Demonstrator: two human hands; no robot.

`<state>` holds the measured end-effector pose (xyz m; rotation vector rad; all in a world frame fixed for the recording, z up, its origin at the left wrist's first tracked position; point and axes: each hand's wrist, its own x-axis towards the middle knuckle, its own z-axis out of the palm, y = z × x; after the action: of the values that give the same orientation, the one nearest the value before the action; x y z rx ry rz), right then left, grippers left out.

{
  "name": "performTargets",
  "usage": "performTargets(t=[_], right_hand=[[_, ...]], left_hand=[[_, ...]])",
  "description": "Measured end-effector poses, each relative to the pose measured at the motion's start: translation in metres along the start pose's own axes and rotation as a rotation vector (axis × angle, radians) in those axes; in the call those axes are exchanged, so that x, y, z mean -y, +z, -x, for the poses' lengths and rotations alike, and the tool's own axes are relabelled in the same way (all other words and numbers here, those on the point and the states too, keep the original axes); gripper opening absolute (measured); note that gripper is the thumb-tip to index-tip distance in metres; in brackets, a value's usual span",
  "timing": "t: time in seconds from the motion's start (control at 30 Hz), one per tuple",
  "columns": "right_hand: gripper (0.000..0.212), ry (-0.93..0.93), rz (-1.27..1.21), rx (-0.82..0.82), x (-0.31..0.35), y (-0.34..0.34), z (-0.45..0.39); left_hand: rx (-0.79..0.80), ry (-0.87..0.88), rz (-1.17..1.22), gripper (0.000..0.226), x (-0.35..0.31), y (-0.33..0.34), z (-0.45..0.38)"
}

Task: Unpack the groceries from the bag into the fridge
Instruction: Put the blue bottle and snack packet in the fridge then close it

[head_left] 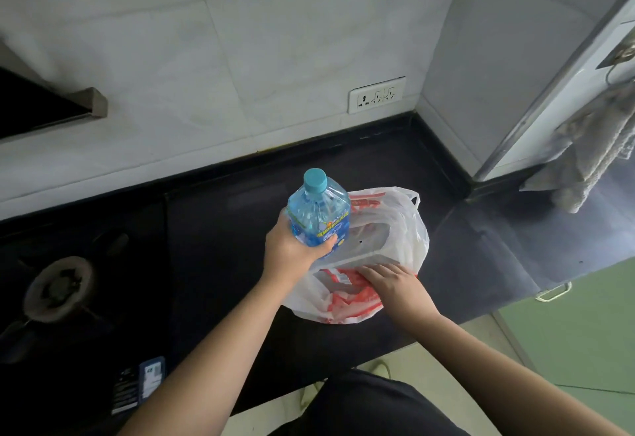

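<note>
Nearest the lens, our forearms reached over the dark counter [213, 229]; our left hand [292, 246] wrapped the lower body of the blue water bottle [318, 215], long axis near upright, cap tilted away, lifted just above the plastic bag [409, 229]. Our right hand [391, 281] lay flat, fingers spread, pressing the bag's near side. We judged the left hand nearer the next carry, though no fridge compartment was visible; stove burner [58, 287] sat well left, hanging cloth [591, 157] to the right.
</note>
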<state>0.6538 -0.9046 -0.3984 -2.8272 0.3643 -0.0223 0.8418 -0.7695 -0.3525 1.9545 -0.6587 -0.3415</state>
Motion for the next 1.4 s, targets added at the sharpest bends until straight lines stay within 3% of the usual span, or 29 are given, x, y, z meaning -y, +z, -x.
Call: performTargets(t=[0.13,0.2,0.3,0.53,0.7,0.83,1.1,1.4], right_hand=[[0.049,0.142,-0.14,-0.057,0.009,-0.021,-0.001],[0.034,0.273,-0.285,-0.128,0.018,-0.034,-0.002],[0.031,0.486,-0.495,-0.131,0.027,-0.049,-0.004],[0.024,0.804,-1.168,-0.164,0.052,-0.076,-0.004],[0.031,0.829,-1.393,-0.202,0.069,-0.072,-0.002],[0.033,0.841,-1.495,-0.211,0.083,-0.072,0.0],[0.034,0.783,-1.431,-0.21,0.094,-0.078,0.001],[0.034,0.673,-1.458,-0.129,0.082,-0.09,0.017]], left_hand=[[-0.01,0.057,0.03,0.077,-0.014,-0.031,0.006],[-0.007,0.077,0.048,0.075,-0.02,-0.046,0.009],[-0.016,0.103,0.063,0.074,-0.025,-0.064,0.015],[0.015,0.087,0.209,0.067,-0.028,-0.098,0.023],[0.052,0.042,0.349,0.063,-0.026,-0.113,0.034],[0.082,0.024,0.322,0.063,-0.018,-0.122,0.046],[0.037,0.016,0.257,0.064,-0.02,-0.132,0.074],[-0.111,-0.107,0.206,0.062,-0.035,-0.103,0.112]])
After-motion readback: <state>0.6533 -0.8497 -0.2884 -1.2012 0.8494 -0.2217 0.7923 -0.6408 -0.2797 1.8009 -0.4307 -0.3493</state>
